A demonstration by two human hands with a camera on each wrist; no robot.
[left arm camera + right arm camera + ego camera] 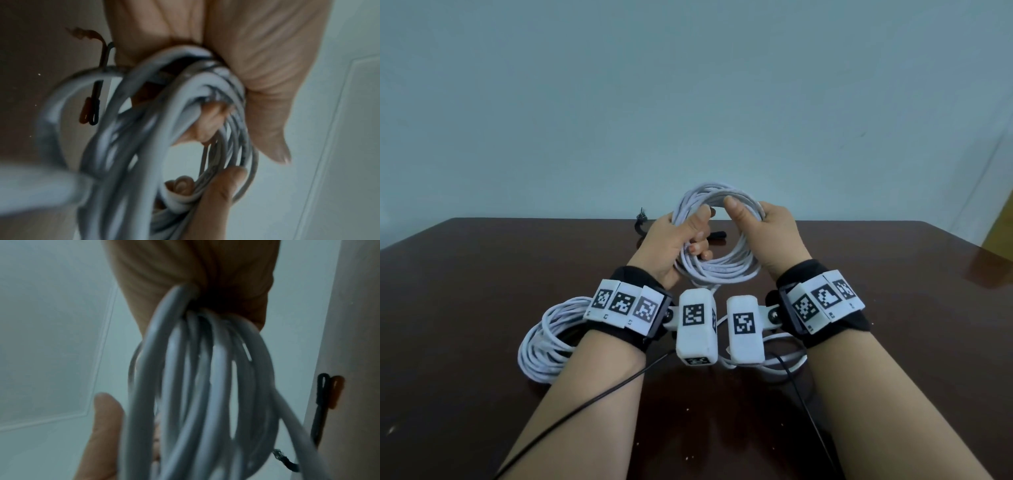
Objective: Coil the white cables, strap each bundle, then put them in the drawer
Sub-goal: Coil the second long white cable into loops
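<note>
Spanning the lower half of the head view, a dark brown table (482,342) stands against a pale blue-grey wall (688,85). Above the table's middle, both hands hold up a coil of white cable (722,270) as an upright ring. The left hand (674,245) grips the ring's left side, fingers curled round the strands with the thumb up along them; the left wrist view shows the same bunch (164,129) passing through its closed palm. The right hand (774,229) clasps the ring's right side, thumb raised on the inside of the loop, and the right wrist view shows the strands (195,386) emerging from its clenched fingers. A loose tail of this cable (787,359) trails on the table below the wrists.

A second white coil (544,346) lies flat on the table, partly under the left forearm. Beyond the hands, a black strap (642,222) rests on the tabletop near the far edge, partly hidden by the left hand. Whether a second strap lies beside it cannot be told.
</note>
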